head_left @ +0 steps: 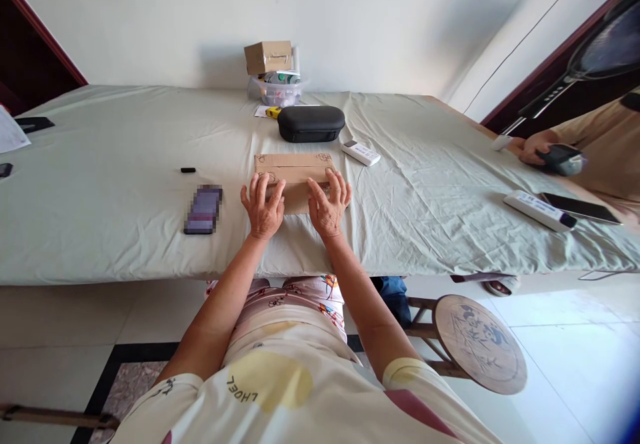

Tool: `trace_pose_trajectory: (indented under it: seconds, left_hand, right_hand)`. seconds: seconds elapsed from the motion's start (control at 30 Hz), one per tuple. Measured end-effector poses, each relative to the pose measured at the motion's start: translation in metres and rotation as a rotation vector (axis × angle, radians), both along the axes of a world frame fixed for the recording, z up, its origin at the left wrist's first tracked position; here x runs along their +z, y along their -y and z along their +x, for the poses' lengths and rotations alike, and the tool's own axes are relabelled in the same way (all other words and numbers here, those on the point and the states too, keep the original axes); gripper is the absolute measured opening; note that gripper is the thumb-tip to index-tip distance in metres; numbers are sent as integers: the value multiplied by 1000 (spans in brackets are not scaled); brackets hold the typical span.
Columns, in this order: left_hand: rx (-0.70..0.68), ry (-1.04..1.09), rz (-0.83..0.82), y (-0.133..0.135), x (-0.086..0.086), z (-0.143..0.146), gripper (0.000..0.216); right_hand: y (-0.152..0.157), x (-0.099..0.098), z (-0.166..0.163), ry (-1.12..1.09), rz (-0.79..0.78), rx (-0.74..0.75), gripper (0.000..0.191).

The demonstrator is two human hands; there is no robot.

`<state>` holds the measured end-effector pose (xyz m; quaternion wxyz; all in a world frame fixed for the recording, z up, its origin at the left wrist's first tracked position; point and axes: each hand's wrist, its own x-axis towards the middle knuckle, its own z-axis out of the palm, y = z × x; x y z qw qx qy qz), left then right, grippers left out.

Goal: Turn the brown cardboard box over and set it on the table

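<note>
A small brown cardboard box (294, 166) lies on the table's pale green cloth (125, 144), straight in front of me. My left hand (262, 205) rests on the box's near left part, fingers spread and flat. On the near right part lies my right hand (329, 202), its fingers also stretched out over the top. Neither hand grips anything; both press on the box.
A phone (203, 209) lies left of the box, a small black item (188, 170) beyond it. Behind the box are a black case (311, 123), a white remote (361, 153), a tub (278, 89) with another box (268, 56). Another person's hand (537, 146) is at right, near a remote (539, 210) and phone (580, 209). A stool (479, 343) stands beside me.
</note>
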<state>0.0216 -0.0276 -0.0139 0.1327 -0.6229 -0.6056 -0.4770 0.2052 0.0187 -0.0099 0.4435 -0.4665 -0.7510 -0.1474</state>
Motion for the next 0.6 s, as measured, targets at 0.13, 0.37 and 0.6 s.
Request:
trace_pose_trajectory:
  seconds: [0.13, 0.37, 0.6]
  left_hand:
    - [-26, 22, -4, 0, 1, -2, 41]
    - [-18, 33, 4, 0, 0, -4, 42]
    - [28, 61, 2, -1, 2, -10, 50]
  right_hand:
    - [-8, -2, 14, -111, 26, -30, 40]
    - [-23, -10, 29, -436, -85, 95, 44]
    - [-18, -14, 17, -496, -212, 173, 42]
